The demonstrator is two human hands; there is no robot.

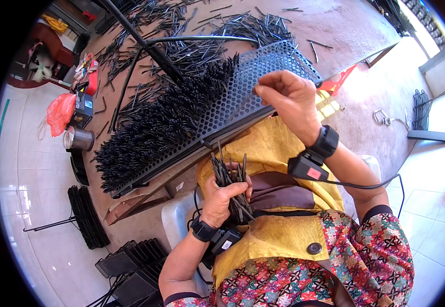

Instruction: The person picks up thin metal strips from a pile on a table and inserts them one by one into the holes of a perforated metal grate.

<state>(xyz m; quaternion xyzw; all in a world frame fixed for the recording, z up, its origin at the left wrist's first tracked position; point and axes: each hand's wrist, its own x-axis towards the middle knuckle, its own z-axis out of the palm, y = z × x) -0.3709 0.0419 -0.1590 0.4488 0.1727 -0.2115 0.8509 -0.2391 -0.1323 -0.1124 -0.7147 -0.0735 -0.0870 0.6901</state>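
Observation:
My left hand [221,198], low over my lap, is closed around a bundle of thin dark bristle sticks [231,179] that point upward. My right hand [295,94] is raised over the right part of a perforated dark board [263,64], thumb and fingers pinched together. Whatever lies in that pinch is too small or blurred to make out. The board rests tilted on the table edge. Dense black bristles [156,135] stand along its left and far part, while rows of open holes show on the near and right part. A dark metal handle frame [145,46] rises behind it.
Loose dark sticks [181,56] lie scattered over the brown table [329,25]. At its left are a metal can [78,138], a black box [83,110] and a pink plastic bag [60,113]. Several black brush heads [135,263] lie on the floor at lower left. A cable hangs from my right wrist.

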